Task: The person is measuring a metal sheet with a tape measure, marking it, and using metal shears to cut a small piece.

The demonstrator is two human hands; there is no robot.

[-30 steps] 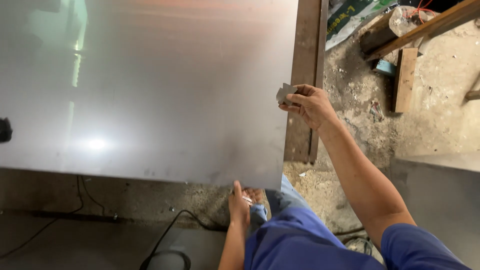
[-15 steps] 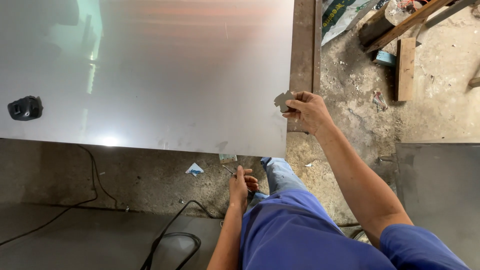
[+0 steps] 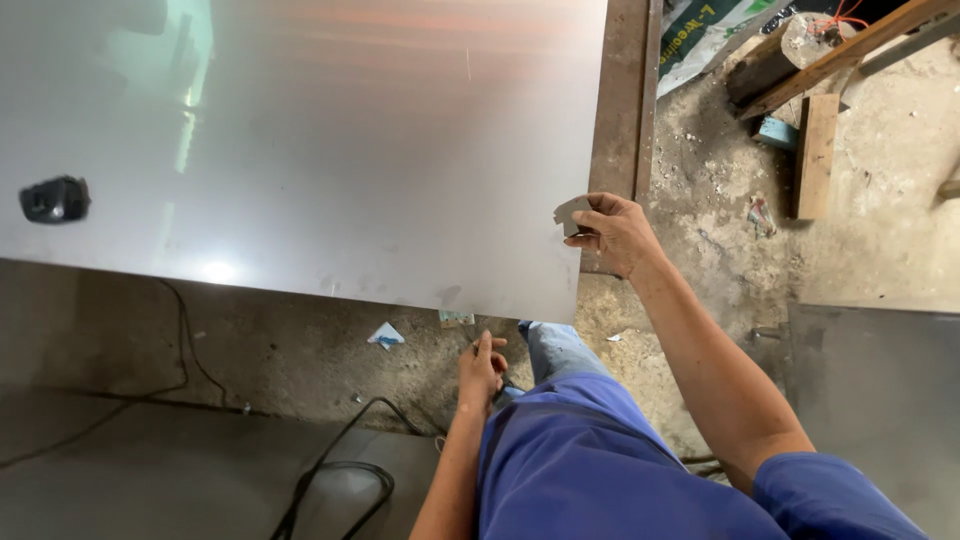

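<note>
Right hand (image 3: 612, 232): closed on a small grey metal piece (image 3: 570, 213), held at the right edge of the large steel sheet (image 3: 330, 150), which spreads toward 9 o'clock. Left hand (image 3: 482, 368): at 7 o'clock, below the sheet's near edge, fingers curled; contents unclear.

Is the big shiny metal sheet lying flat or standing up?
Lying flat. The metal sheet spreads level below the camera, a small black thing rests on top, and the right hand is at its edge.
</note>
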